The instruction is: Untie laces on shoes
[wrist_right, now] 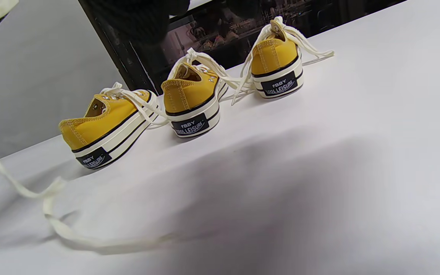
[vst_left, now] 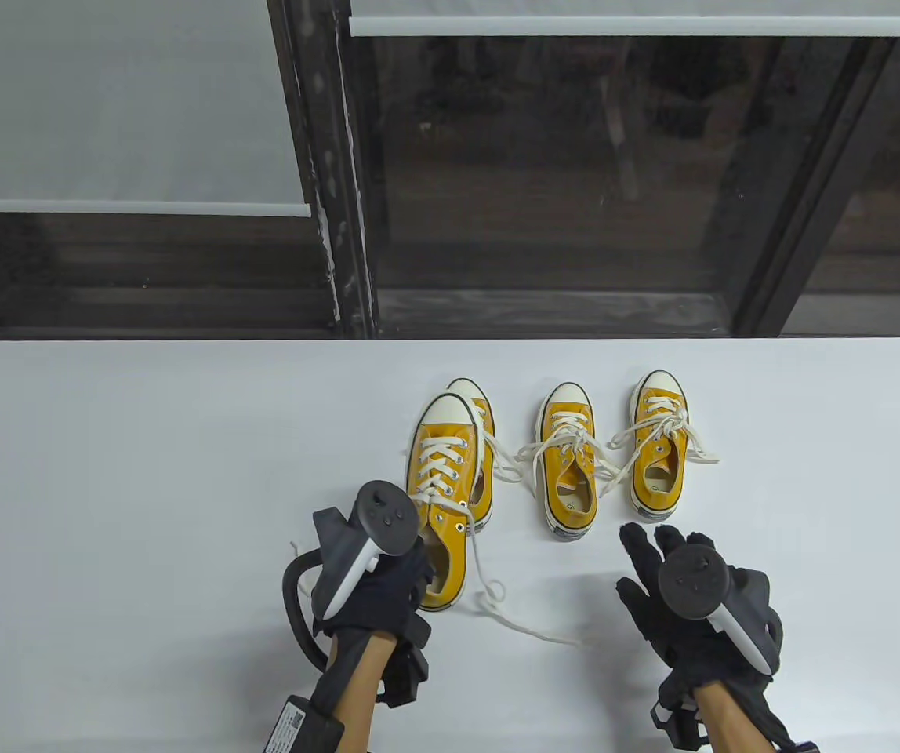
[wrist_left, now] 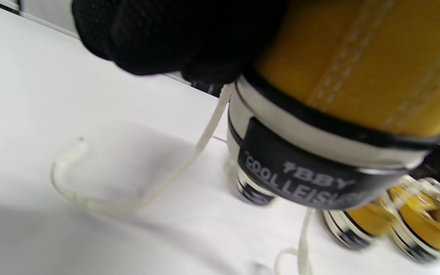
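Table view: four yellow canvas shoes stood toes-away on the white table (vst_left: 144,439). The largest shoe (vst_left: 440,502) lay nearest the person, its heel raised off the surface and gripped by the left hand (vst_left: 387,584), whose fingers curled around the heel collar. Its cream lace (vst_left: 497,604) hung loose, trailing onto the table in an open loop to the right of the heel. A second large shoe (vst_left: 481,447) sat just behind and touching it, partly hidden. To the right stood two smaller shoes, the middle shoe (vst_left: 569,471) and the far-right shoe (vst_left: 660,447), a little apart, their laces spilling out sideways; whether any knot remained could not be told. The right hand (vst_left: 681,604) hovered near the table, just below the small pair, fingers spread and holding nothing. Left wrist view: gloved fingers (wrist_left: 174,34) clasped the heel above its black label; blurred.
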